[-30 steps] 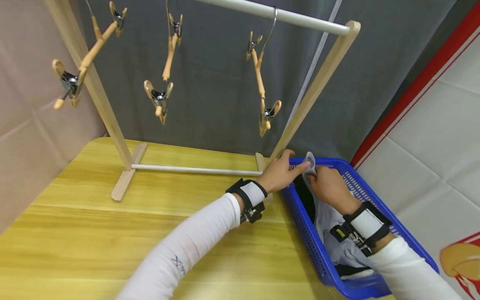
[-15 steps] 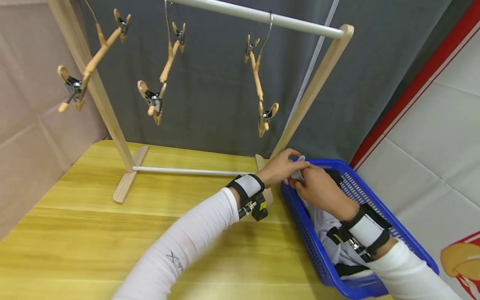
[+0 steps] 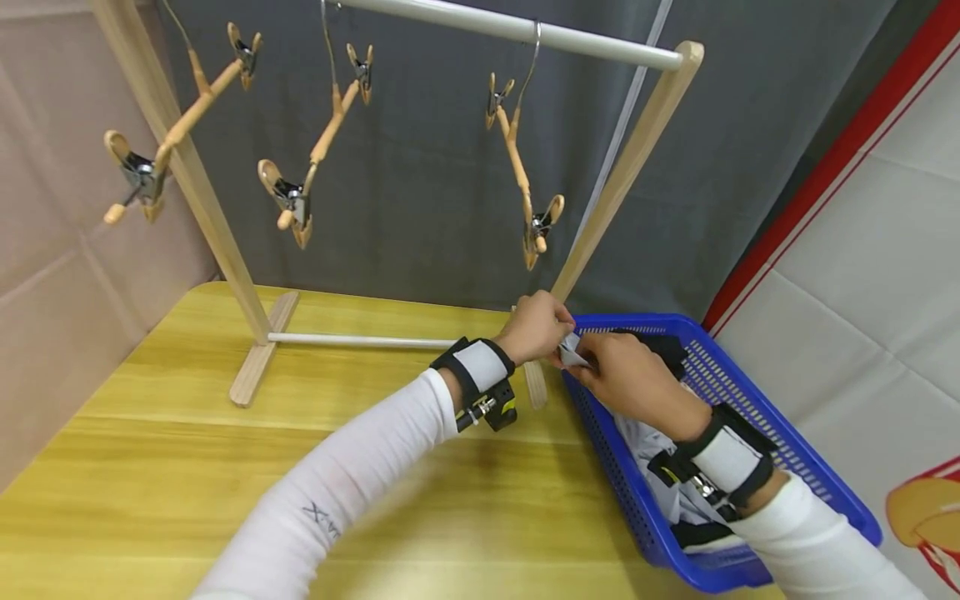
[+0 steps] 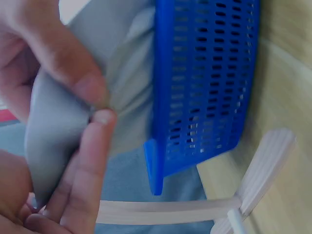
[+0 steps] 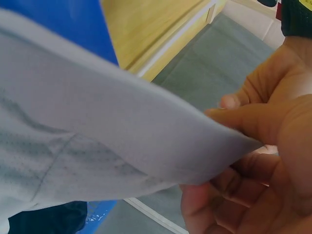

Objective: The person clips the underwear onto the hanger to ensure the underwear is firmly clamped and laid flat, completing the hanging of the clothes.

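1. Yellow wood-grain worktop [image 3: 187, 467] fills the head view, with a wooden rack [image 3: 225, 242] standing before a dark curtain and three clip hangers [image 3: 517, 167] on its white rail. A blue basket [image 3: 637, 508] sits at the right edge. Above its near-left corner, the left hand [image 3: 534, 327] and right hand [image 3: 626, 379] meet, both pinching a grey cloth [image 3: 573, 354] that trails down into the basket.
2. Left wrist view: thumb and fingers [image 4: 92, 141] pinch the grey cloth [image 4: 53, 136] close beside the basket's perforated wall [image 4: 204, 83].
3. Right wrist view: the cloth [image 5: 97, 141] stretches taut, its corner clamped by fingers [image 5: 243, 122].
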### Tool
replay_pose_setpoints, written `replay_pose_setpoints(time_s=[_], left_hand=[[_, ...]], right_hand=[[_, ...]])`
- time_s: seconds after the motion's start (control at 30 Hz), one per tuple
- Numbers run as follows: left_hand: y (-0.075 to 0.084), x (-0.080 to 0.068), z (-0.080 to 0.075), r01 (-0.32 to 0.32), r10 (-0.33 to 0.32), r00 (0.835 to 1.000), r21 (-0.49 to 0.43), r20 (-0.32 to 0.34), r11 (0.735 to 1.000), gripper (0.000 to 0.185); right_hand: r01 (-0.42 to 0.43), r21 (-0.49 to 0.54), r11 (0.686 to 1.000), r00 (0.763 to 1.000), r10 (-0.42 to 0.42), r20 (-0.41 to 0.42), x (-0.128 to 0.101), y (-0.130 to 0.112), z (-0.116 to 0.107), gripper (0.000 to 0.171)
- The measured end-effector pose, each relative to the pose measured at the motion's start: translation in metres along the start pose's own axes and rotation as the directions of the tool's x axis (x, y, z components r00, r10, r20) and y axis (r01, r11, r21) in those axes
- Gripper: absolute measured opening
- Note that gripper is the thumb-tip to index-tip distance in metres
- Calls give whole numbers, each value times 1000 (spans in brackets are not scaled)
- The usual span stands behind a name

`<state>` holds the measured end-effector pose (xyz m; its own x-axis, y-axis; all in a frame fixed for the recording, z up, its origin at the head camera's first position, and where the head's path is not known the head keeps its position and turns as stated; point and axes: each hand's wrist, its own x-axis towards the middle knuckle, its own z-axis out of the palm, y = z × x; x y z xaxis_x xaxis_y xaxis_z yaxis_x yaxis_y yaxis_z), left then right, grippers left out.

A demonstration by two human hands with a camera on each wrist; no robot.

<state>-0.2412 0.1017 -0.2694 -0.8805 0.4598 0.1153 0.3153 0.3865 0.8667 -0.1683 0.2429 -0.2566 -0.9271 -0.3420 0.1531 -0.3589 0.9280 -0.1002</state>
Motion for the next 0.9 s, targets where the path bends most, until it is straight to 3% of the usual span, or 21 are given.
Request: replay_pose_setpoints(time_s=[0.13, 0.47, 0.7, 0.9], left_hand=[[-2, 1, -6, 51, -52, 998, -44, -21, 998, 17], [-1, 1, -32, -48, 48, 998, 7, -29, 999, 16], [0, -1, -55, -23, 2, 995, -210, -98, 977, 15], [-6, -4, -73, -11, -30, 984, -231, -173, 973, 15]], right_hand=[[-20, -5, 1000, 1000, 20, 18, -1, 0, -3, 6], [-1, -36, 999, 1000, 2, 31, -9, -2, -9, 18], [-55, -37, 998, 998, 56, 30, -14, -7, -14, 21], [-86, -34, 996, 996, 87, 23, -20, -11, -21, 24]])
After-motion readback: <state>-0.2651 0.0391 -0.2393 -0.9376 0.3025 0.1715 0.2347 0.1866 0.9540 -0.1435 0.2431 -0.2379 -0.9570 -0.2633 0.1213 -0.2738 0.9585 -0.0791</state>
